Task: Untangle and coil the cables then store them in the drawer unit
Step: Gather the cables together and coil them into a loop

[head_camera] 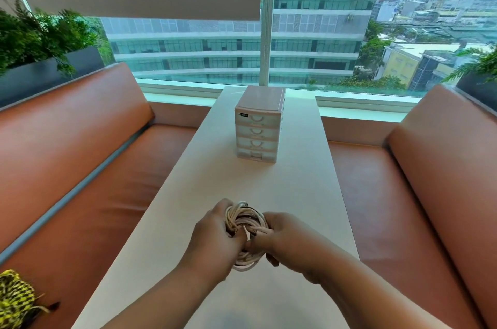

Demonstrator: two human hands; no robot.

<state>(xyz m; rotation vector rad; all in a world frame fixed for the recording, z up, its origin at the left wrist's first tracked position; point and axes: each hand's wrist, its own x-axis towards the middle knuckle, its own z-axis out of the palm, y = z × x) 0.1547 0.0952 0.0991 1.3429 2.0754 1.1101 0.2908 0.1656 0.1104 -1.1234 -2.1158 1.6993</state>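
Head view has the cables (248, 214) as a loose bundle held just above the near end of the table (295, 194), between both hands. They look light and soft, thin cords that bend easily and would spring out of their loops if let go, so the bundle is probably best held across several loops at once. One hand could pinch the crossing point in the middle while the other draws a single free end out. Their plastic skin is likely smooth, so a firm pinch beats a loose cradle. Most strands are cream or white, with a few dark ones wound through the centre, and a short pale end sticks out near the middle. The left hand (213, 234) curls round the left side of the loops. The right hand (282, 237) grips the right side, fingers closed on the strands. Farther along the table stands the drawer unit (258, 127), pale, with four drawers that all look pushed in. Orange benches (80, 154) flank the table left and right, and a yellow and black patterned thing (13, 299) lies at the near left. Plants (35, 32) and a window lie beyond.
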